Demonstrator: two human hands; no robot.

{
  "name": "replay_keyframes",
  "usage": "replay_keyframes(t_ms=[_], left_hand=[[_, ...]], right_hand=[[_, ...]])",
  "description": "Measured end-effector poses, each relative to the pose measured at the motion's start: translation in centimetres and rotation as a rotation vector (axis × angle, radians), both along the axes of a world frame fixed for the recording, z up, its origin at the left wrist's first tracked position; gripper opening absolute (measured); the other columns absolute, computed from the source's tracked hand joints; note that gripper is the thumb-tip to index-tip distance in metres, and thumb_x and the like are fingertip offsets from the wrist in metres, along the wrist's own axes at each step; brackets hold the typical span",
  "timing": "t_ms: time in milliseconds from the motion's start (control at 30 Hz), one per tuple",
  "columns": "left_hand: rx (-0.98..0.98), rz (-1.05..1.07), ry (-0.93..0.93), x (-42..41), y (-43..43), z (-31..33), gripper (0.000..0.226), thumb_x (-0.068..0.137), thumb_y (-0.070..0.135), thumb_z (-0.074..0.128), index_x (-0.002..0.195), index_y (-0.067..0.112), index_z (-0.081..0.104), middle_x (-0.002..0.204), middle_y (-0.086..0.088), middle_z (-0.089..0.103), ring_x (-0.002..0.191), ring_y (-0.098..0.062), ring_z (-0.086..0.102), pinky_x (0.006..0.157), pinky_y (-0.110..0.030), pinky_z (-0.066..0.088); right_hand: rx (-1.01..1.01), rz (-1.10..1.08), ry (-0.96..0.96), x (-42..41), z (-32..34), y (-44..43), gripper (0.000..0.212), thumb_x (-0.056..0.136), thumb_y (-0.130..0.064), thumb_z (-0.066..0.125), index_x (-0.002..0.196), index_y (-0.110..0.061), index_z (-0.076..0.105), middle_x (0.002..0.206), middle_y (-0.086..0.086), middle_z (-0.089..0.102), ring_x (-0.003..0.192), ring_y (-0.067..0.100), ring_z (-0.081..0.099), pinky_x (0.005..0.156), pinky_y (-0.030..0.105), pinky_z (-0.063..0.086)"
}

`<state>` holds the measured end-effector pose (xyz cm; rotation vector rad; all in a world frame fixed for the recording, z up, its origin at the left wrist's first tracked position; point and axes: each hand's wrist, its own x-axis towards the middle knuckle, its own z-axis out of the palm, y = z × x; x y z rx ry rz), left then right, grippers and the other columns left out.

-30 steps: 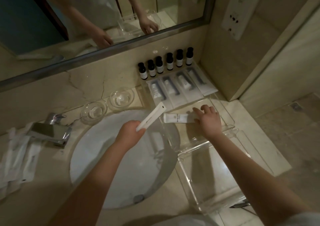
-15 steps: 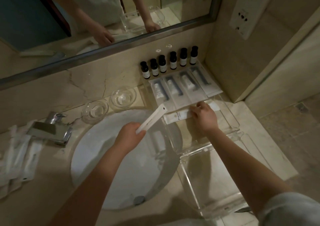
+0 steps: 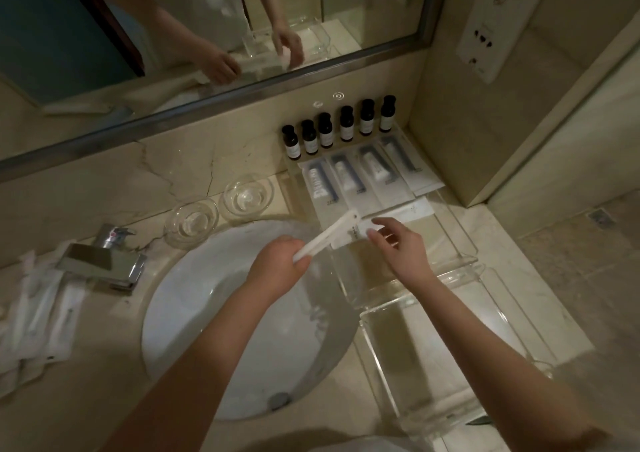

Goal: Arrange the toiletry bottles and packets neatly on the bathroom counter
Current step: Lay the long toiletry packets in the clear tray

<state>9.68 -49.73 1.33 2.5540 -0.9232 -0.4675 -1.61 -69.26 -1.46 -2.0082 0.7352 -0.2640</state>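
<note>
Nearest: white basin (image 3: 221,330), round, set in the marble counter (image 3: 540,243). Beside it, right: clear acrylic tray (image 3: 460,316), stepped. Above basin rim: left hand (image 3: 277,271), closed on a slim white packet (image 3: 325,240), packet angled up and right. Right hand (image 3: 401,247) just beside, fingers loosely spread, fingertips at the packet's upper end; hold not confirmable. Flat white packet (image 3: 398,214) lying crosswise on the tray behind. Next row: four sachets (image 3: 367,177) side by side. Rearmost: six dark bottles (image 3: 337,129), upright, in line along the wall. Far left: wrapped items (image 3: 38,316) beside the chrome tap (image 3: 104,261); two glass dishes (image 3: 221,205) near the backsplash.
</note>
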Motion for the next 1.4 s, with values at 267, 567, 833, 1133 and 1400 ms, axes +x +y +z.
replay_keyframes(t_ms=[267, 567, 833, 1133, 1400], left_hand=[[0.046, -0.315, -0.589, -3.7, -2.1, 0.5, 0.015, 0.055, 0.014, 0.073, 0.069, 0.015, 0.067, 0.069, -0.003, 0.06, 0.064, -0.024, 0.06, 0.054, -0.029, 0.045], [-0.112, 0.131, 0.642, -2.5, -1.1, 1.4, 0.018, 0.081, 0.028, 0.071, 0.091, 0.018, 0.061, 0.089, 0.002, 0.059, 0.077, -0.009, 0.056, 0.067, -0.022, 0.044], [-0.128, 0.177, 0.467, -1.6, -3.8, -1.3, 0.016, 0.083, 0.009, 0.064, 0.099, 0.008, 0.065, 0.088, -0.002, 0.059, 0.081, -0.015, 0.055, 0.071, -0.022, 0.043], [0.109, -0.101, 0.042, -1.3, -5.2, -3.6, 0.036, 0.088, 0.021, 0.056, 0.122, 0.011, 0.058, 0.122, -0.011, 0.053, 0.117, -0.027, 0.048, 0.097, -0.035, 0.043], [0.337, -0.258, -0.194, -1.8, -5.5, -3.8, 0.041, 0.092, 0.036, 0.044, 0.129, 0.02, 0.053, 0.139, -0.005, 0.039, 0.131, -0.026, 0.028, 0.103, -0.04, 0.028]], right_hand=[[0.603, -0.193, -0.149, -0.4, 3.8, 2.0, 0.014, 0.089, -0.008, 0.057, 0.075, -0.011, 0.055, 0.063, 0.004, 0.054, 0.05, 0.017, 0.053, 0.056, 0.028, 0.047], [0.464, -0.238, -0.227, -3.3, 2.4, -1.8, 0.027, 0.088, -0.008, 0.06, 0.112, -0.02, 0.056, 0.103, 0.01, 0.054, 0.069, 0.018, 0.059, 0.067, 0.02, 0.056], [0.468, -0.325, -0.039, -3.3, 0.2, -5.6, 0.026, 0.077, 0.0, 0.07, 0.101, -0.006, 0.063, 0.073, 0.006, 0.063, 0.05, 0.013, 0.06, 0.058, 0.024, 0.055], [0.167, -0.406, 0.264, -1.8, -1.1, -8.3, 0.054, 0.08, -0.019, 0.071, 0.129, -0.01, 0.049, 0.118, 0.015, 0.06, 0.093, 0.031, 0.063, 0.083, 0.04, 0.052], [-0.598, -0.048, 0.456, -2.3, -2.2, -5.3, 0.051, 0.086, -0.03, 0.062, 0.13, -0.012, 0.045, 0.133, 0.017, 0.044, 0.112, 0.037, 0.049, 0.074, 0.043, 0.05]])
